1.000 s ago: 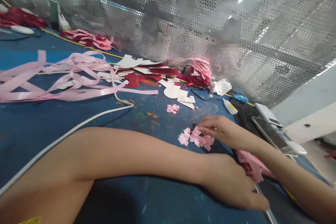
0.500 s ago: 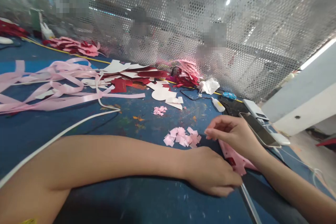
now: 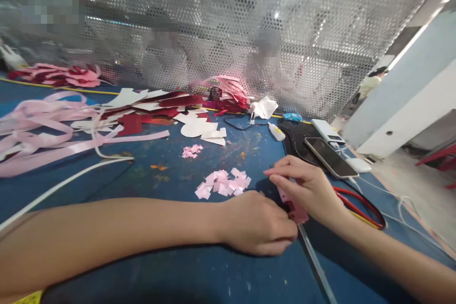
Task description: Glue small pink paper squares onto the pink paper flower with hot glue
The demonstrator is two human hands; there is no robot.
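My left hand (image 3: 260, 223) is closed, knuckles up, around a pink tool (image 3: 298, 209) that looks like a glue gun; its grip is hidden under the fingers. A clear rod (image 3: 317, 263) runs from the tool toward the bottom edge. Just above it, my right hand (image 3: 306, 185) has thumb and forefinger brought together; anything between the tips is too small to tell. Left of the fingertips lies a pile of pink paper squares (image 3: 223, 183), with a smaller pile of pink bits (image 3: 192, 151) behind it.
Pink ribbon (image 3: 42, 123) and a white cable (image 3: 71, 180) lie left. Behind are white and red cut pieces (image 3: 131, 123), crumpled white paper (image 3: 263, 107) and a small bottle (image 3: 276, 131). A phone (image 3: 331, 156), power bank (image 3: 327, 130) and red cable loop (image 3: 370, 204) are right.
The view has swung right, so the table items appear farther left. The right hand is closer above the left hand and the pink tool; the red cable loop now shows.
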